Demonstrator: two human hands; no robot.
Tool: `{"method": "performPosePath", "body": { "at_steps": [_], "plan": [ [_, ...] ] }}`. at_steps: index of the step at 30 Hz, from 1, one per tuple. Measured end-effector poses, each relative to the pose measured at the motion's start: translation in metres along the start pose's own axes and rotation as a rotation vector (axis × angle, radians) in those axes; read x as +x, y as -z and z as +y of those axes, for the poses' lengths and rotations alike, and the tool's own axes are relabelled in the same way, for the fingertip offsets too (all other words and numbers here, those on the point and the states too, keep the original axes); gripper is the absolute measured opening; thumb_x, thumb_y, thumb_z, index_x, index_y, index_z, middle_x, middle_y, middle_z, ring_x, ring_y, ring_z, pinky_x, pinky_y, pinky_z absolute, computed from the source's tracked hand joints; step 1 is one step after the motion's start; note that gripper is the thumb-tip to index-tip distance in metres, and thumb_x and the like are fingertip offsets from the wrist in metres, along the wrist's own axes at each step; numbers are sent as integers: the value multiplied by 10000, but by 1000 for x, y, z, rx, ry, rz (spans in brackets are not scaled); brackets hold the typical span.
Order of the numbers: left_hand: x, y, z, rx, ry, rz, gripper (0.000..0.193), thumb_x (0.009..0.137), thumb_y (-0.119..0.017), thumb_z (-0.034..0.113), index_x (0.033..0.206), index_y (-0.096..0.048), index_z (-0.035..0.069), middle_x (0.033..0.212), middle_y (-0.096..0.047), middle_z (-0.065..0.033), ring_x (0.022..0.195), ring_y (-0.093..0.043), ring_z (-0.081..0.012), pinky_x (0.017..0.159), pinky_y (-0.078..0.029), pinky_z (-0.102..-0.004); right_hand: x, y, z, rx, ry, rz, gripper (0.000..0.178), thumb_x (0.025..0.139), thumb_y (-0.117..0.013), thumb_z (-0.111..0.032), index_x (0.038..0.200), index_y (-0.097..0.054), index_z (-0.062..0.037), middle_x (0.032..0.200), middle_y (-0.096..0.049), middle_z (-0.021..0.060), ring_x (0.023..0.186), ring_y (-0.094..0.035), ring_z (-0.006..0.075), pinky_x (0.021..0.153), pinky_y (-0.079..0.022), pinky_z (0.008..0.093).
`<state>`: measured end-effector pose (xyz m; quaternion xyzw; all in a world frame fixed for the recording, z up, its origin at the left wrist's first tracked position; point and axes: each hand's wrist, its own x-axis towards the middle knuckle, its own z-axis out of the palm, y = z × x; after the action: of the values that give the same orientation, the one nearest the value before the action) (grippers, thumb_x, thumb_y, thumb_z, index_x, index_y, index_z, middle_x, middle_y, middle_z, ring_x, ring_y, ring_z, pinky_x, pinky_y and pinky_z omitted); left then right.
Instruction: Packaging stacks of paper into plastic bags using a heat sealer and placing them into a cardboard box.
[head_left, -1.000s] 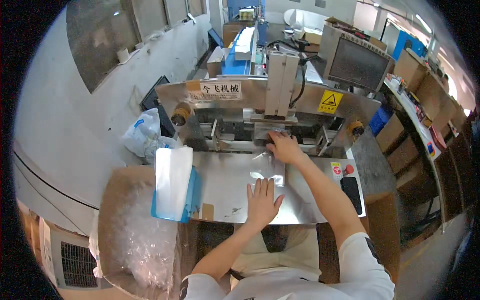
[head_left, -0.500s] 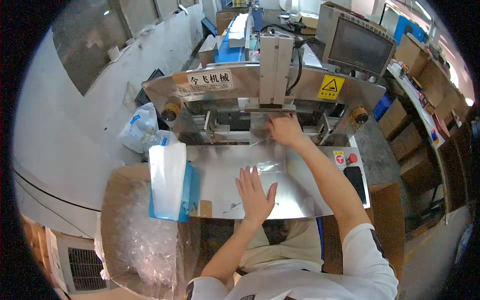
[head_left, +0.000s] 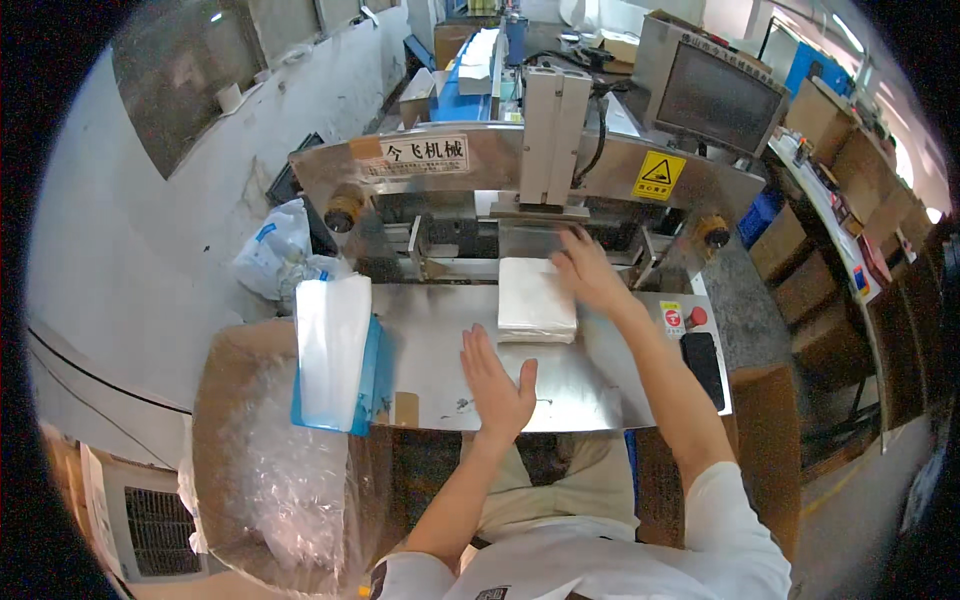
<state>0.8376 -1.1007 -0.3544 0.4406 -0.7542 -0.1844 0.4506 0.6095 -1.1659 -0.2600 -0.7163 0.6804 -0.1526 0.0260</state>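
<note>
A white, flat, squarish stack in clear plastic film (head_left: 537, 297) lies on the metal work table (head_left: 440, 375), in front of the machine's upright head (head_left: 552, 140). My left hand (head_left: 495, 385) is held open near the packet's lower left corner, fingers stretched forward and thumb apart, holding nothing. Next to the packet's upper right side is my right hand (head_left: 595, 275), slightly blurred, with its fingers apart and pointing toward the machine. Whether its fingertips touch the packet I cannot tell.
On the left, a blue holder (head_left: 378, 375) bears a pile of white sheets (head_left: 333, 345). Below it stands a carton (head_left: 225, 400) lined with clear plastic. At the table's right are a red button (head_left: 696, 317) and a black phone-like slab (head_left: 705, 368). A monitor (head_left: 722, 97) stands behind.
The white packet now lies on the table where only clear film showed before. My right hand has drawn back slightly to the right from under the machine head; my left hand has shifted slightly left.
</note>
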Motion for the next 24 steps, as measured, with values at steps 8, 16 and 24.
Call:
{"method": "performPosePath", "body": {
  "at_steps": [8,16,24],
  "plan": [
    [1,-1,4,12,-29,-70,823,951,-604,342,1495,-189,-115,1540,-264,-324,1435,-224,-510,1181,-181,-572,-129,-3,-15,701,-162,241,598,1015,-518,-180,1540,-279,-19,1495,-460,229,1399,-438,345,1150,-321,389],
    [10,-1,3,-21,3,-79,735,991,-563,291,1491,-214,-120,1543,-275,-323,1440,-257,-477,1189,-212,-513,-146,-18,-6,858,-284,174,653,1004,-559,-242,1546,-261,-32,1488,-462,244,1385,-452,359,1124,-361,384],
    [92,-8,-4,-445,461,-170,688,1024,-514,427,1422,-394,-121,1407,-509,-276,1319,-495,-348,1113,-354,-370,-74,-86,22,876,-453,204,724,957,-633,-413,1467,-395,41,1482,-446,284,1381,-453,346,1109,-388,386]
  ]
}}
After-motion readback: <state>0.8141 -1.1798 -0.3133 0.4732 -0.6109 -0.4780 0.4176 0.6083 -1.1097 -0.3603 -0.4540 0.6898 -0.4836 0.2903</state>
